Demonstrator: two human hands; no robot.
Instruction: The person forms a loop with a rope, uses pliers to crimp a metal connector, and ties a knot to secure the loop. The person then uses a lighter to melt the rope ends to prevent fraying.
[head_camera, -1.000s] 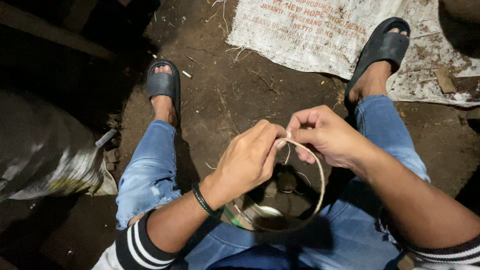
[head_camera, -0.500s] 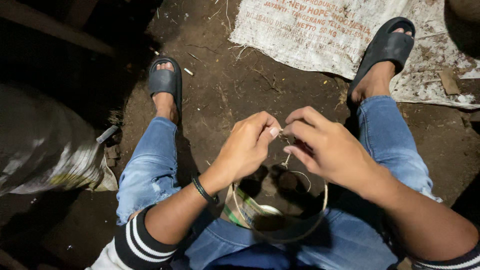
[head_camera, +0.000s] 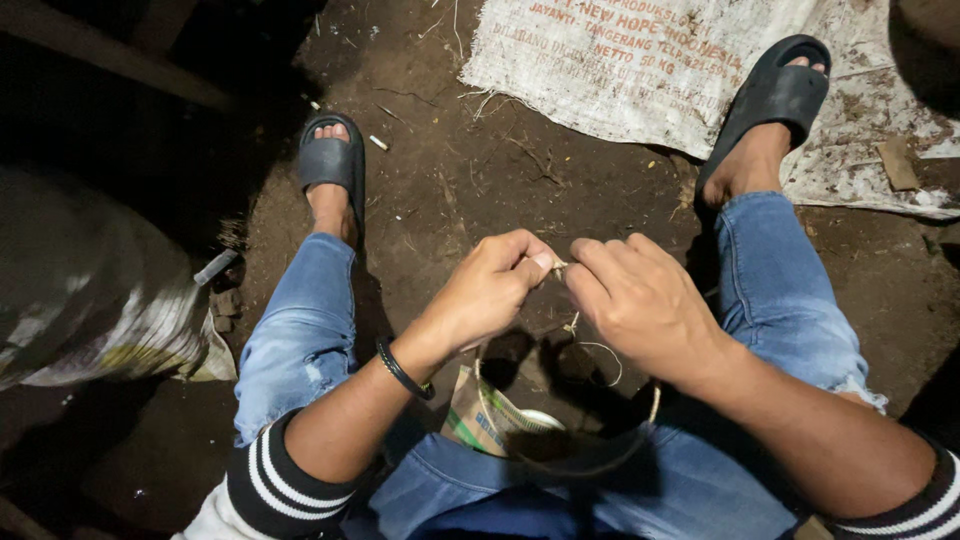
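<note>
Both hands, left hand (head_camera: 495, 290) and right hand (head_camera: 640, 300), pinch a thin fibre loop (head_camera: 570, 400) between their fingers above the knees.

Ground surface: bare dark soil (head_camera: 450, 200) with scattered straw fragments.

Upper right: 1 white woven sack (head_camera: 620, 70) with red print, laid flat on the soil, edges frayed. A small brown scrap (head_camera: 897, 163) lies on its right portion.

Left edge: 1 filled grey-white sack (head_camera: 90, 290), lying on its side, partly in shadow.

Footwear: 2 black slide sandals. Left sandal (head_camera: 328, 160) rests on soil; right sandal (head_camera: 775, 95) rests on the flat sack.

Near the left sandal: 1 small white stub (head_camera: 378, 143) on the soil.

Clothing: faded blue jeans (head_camera: 300, 340).
</note>
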